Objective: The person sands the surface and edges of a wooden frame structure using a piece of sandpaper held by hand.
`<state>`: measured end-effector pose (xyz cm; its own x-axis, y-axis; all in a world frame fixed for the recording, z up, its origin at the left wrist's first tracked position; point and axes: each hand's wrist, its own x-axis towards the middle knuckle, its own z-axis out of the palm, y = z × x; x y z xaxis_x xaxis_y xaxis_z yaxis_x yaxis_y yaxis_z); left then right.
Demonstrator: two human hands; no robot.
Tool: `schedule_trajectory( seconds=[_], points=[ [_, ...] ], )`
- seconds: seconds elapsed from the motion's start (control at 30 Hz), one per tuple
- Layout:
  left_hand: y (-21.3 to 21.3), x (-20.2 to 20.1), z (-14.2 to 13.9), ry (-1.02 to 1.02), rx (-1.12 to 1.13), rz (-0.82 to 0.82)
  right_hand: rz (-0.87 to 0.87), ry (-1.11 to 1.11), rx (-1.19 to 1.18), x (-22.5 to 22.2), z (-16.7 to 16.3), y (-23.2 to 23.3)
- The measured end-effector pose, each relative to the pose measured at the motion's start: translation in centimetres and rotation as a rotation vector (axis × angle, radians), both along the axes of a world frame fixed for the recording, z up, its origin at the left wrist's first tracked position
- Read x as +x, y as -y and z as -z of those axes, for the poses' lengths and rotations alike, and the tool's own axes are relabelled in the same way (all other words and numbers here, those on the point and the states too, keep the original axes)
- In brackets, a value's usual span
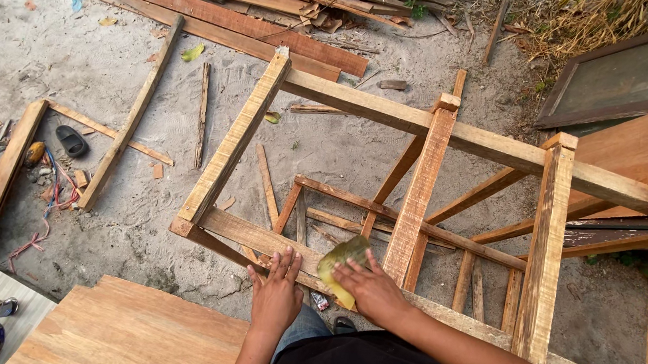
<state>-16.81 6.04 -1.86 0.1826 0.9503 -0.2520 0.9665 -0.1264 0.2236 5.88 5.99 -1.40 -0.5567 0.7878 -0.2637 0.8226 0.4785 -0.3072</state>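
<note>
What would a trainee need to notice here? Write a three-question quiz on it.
1. True or false: the right hand presses a yellowish sheet on the wooden frame.
2. The left hand lies: A) flat on the frame's near rail, B) on the sandal, C) in the air.
3. What covers the ground?

Key: 1 true. 2 A. 3 Sand, with loose planks.

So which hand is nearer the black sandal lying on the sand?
Left. The left hand rests on the wooden frame rail, nearer the sandal; the right hand lies farther away.
</note>
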Motion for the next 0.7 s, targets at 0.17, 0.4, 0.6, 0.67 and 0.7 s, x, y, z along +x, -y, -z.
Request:
schedule_trajectory(
  seconds=[0.17, 0.4, 0.6, 0.67, 0.7],
  points=[
    [0.3, -0.2, 0.3, 0.032, 0.041, 0.015, -0.052, -0.014, -0.069, -0.6, -1.1, 0.4],
    [0.3, -0.4, 0.4, 0.073, 0.026, -0.044, 0.034, -0.006, -0.052, -0.1, -0.7, -0.7],
    [-0.1, -0.5, 0.5, 0.034, 0.009, -0.035, 0.019, -0.017, -0.061, 0.1, 0.1, -0.9],
    [0.0, -0.6, 0.6, 0.039, 0.018, -0.031, 0.018, -0.023, -0.081, -0.1, 0.0, -0.7],
    [0.0, -0.7, 0.6, 0.041, 0.025, -0.025, 0.017, -0.037, -0.096, -0.2, -0.1, -0.6]
  ],
)
